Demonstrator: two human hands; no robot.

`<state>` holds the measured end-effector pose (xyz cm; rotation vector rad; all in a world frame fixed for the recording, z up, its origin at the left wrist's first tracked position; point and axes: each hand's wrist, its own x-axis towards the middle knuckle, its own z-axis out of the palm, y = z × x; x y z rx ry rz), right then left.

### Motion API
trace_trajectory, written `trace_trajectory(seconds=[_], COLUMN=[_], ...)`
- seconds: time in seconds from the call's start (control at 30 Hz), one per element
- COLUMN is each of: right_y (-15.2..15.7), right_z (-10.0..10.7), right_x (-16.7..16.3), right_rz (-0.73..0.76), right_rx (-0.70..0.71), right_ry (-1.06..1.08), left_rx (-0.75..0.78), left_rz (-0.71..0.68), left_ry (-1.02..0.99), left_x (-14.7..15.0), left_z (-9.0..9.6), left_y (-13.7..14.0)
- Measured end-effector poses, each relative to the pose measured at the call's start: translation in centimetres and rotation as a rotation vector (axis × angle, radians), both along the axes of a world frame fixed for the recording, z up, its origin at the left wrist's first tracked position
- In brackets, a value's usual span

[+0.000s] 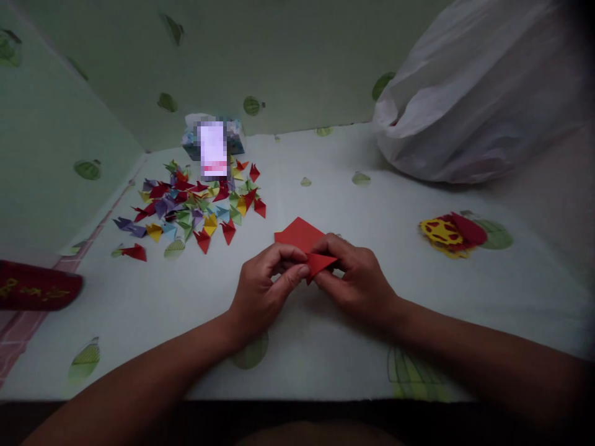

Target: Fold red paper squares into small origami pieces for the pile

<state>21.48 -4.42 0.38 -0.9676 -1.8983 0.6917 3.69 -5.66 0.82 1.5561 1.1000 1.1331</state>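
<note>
Between my two hands is a small folded piece of red origami paper (320, 264), its pointed corner facing right. My left hand (267, 282) pinches its left side between thumb and index finger. On the other side, the thumb and fingers of my right hand (360, 275) close on the same paper. Just behind my fingers lies more red paper (300, 232), flat on the table; whether it joins the folded piece is hidden. To the left of my hands a pile of small folded paper cranes (186, 207) in many colours is spread out.
A tissue box (237, 136) stands at the back with a lit phone (214, 148) leaning on it. The white plastic bag (455, 111) fills the back right. Yellow and red paper cutouts (446, 232) lie at right. A dark red object (39, 286) with yellow writing sits at the left edge.
</note>
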Motion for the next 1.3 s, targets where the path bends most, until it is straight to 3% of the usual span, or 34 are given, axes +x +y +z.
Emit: trace_trajectory(seconds=[0.3, 0.53, 0.7, 0.97, 1.3], right_y=[-0.5, -0.4, -0.5, -0.9, -0.9], right_z=[-0.5, -0.4, -0.3, -0.5, -0.4], right_x=[-0.1, -0.2, -0.3, -0.5, -0.6], right_rz=[-0.072, -0.059, -0.069, -0.073, -0.076], right_rx=[0.255, 0.318, 0.241, 0.135, 0.075], right_ry=[-0.129, -0.13, -0.112, -0.036, 0.02], left_rx=[0.052, -0.009, -0.002, 0.23, 0.348], left_rz=[0.007, -0.009, 0.0, -0.002, -0.016], left_ry=[0.046, -0.008, -0.001, 0.212, 0.361], left_x=[0.3, 0.3, 0.4, 0.2, 0.4], left_z=[0.2, 0.1, 0.3, 0.2, -0.1], left_y=[-0.3, -0.4, -0.6, -1.1, -1.1])
